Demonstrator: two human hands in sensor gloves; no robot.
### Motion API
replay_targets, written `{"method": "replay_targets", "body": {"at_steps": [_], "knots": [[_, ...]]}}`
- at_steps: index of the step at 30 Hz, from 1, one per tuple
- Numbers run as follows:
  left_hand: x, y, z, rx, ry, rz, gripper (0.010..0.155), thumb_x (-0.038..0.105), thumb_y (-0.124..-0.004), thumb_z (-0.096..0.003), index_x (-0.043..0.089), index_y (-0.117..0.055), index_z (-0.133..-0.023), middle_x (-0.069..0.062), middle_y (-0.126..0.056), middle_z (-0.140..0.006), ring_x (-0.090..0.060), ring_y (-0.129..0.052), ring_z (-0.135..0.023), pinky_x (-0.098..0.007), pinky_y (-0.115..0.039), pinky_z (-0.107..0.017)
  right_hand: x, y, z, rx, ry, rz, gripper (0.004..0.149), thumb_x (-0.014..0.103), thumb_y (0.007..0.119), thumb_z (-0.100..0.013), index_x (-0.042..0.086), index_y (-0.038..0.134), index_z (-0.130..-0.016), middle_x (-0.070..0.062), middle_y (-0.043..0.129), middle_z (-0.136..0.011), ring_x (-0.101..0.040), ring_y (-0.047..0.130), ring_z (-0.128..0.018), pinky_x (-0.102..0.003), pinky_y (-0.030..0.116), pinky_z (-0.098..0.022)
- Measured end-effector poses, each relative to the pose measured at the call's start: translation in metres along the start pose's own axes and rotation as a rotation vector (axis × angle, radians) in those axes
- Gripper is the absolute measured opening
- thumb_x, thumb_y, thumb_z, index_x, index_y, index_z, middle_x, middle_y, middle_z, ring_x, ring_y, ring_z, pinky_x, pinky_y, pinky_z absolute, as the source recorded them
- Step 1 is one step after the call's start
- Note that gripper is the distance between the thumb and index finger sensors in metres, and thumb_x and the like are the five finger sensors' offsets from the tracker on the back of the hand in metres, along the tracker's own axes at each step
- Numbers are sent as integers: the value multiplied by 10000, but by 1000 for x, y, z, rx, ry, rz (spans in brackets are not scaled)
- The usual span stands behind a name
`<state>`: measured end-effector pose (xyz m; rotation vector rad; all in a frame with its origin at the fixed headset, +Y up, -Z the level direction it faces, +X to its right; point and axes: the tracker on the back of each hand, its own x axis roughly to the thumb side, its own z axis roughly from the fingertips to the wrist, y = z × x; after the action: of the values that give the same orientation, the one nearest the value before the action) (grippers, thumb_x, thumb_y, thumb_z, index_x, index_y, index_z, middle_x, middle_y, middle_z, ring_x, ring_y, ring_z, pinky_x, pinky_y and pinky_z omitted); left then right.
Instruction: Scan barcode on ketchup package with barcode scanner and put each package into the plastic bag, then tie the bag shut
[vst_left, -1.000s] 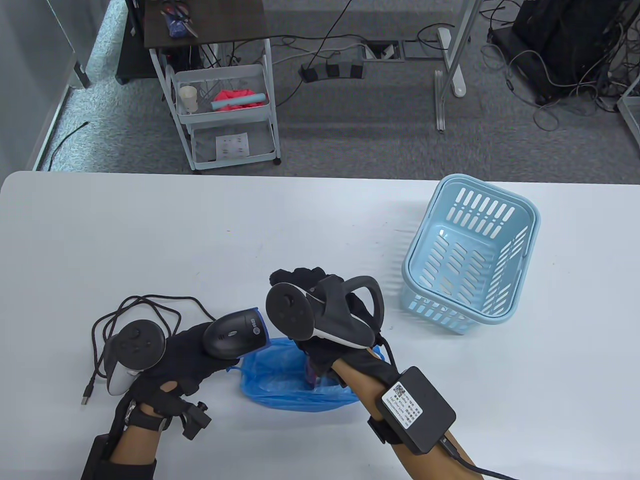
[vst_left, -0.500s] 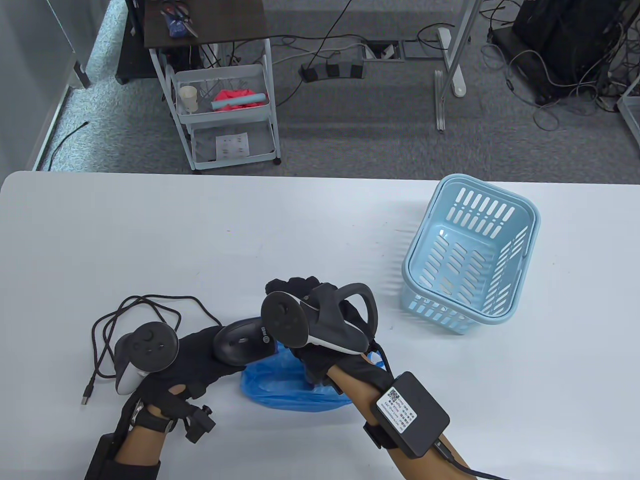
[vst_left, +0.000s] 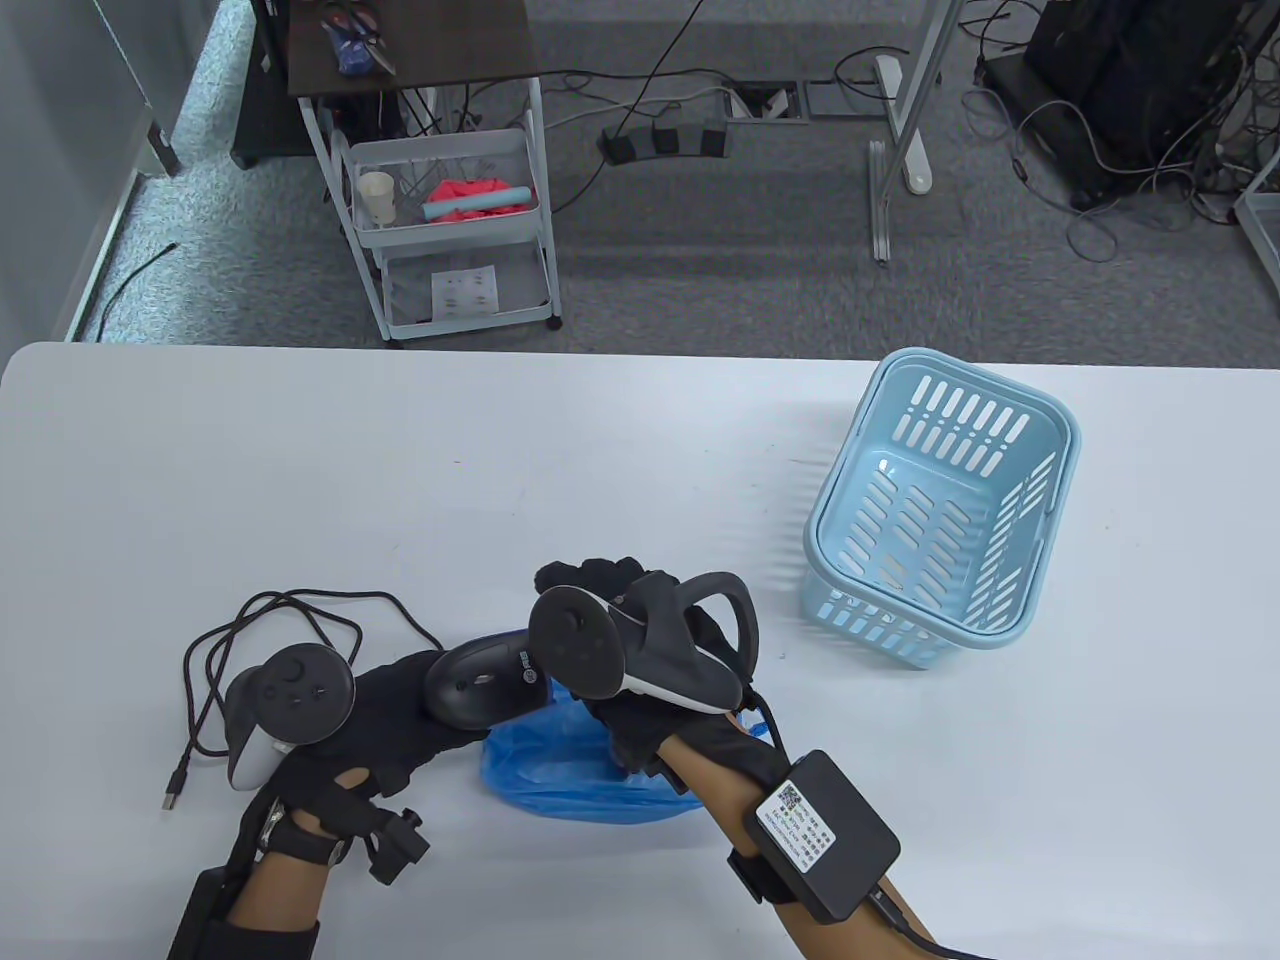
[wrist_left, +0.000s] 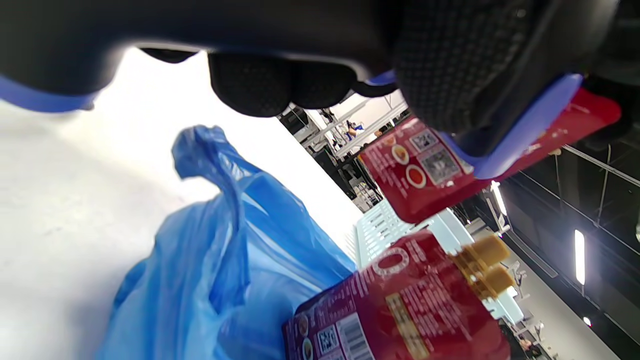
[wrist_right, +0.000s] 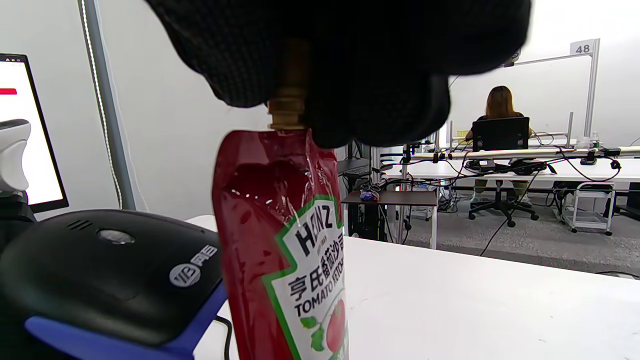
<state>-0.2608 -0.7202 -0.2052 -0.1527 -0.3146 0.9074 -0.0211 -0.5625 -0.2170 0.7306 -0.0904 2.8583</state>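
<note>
My left hand (vst_left: 392, 712) grips the black barcode scanner (vst_left: 482, 686), whose nose points right toward my right hand (vst_left: 590, 578). In the right wrist view my right hand's fingertips (wrist_right: 350, 75) pinch the gold cap of a red ketchup pouch (wrist_right: 285, 240), which hangs upright beside the scanner (wrist_right: 110, 270). The left wrist view shows that pouch (wrist_left: 425, 170) just beyond the scanner's blue edge, code side facing it. A second pouch (wrist_left: 400, 300) lies in the open blue plastic bag (wrist_left: 210, 260), which sits below both hands (vst_left: 560, 775). From above, the tracker hides the held pouch.
A light blue slotted basket (vst_left: 940, 520) stands at the right, with nothing visible inside. The scanner's black cable (vst_left: 280, 615) loops on the table left of my left hand. A white cart (vst_left: 450, 230) stands beyond the far table edge.
My left hand has shifted right and tipped the scanner lower, closer to my right hand. My right hand moved slightly left and toward me with the pouch.
</note>
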Motion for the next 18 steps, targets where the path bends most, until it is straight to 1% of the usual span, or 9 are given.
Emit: {"method": "replay_targets", "body": {"at_steps": [9,14,18], "knots": [[-22,19,6,79,85,62,517,489,-898,-427,258,-840,-885,18,-881,-866,-289,-959,-707,-530,-745,-643,8,11,11,34,-51,5,454,269,813,-509,47,771,-903,-179,902,-755,-345,921,-588,-417,798,-385],[-30,22,7,86,111,87,516,489,-897,-427,258,-840,-885,15,-880,-867,-290,-958,-707,-531,-744,-643,13,23,15,57,-77,4,456,268,821,-505,42,776,-898,-183,905,-753,-348,921,-591,-421,798,-388],[-34,21,7,83,127,87,517,488,-897,-427,256,-840,-886,14,-880,-867,-289,-958,-707,-531,-744,-643,16,34,17,96,-93,5,455,271,826,-503,43,781,-893,-182,908,-750,-346,923,-589,-420,798,-387]]}}
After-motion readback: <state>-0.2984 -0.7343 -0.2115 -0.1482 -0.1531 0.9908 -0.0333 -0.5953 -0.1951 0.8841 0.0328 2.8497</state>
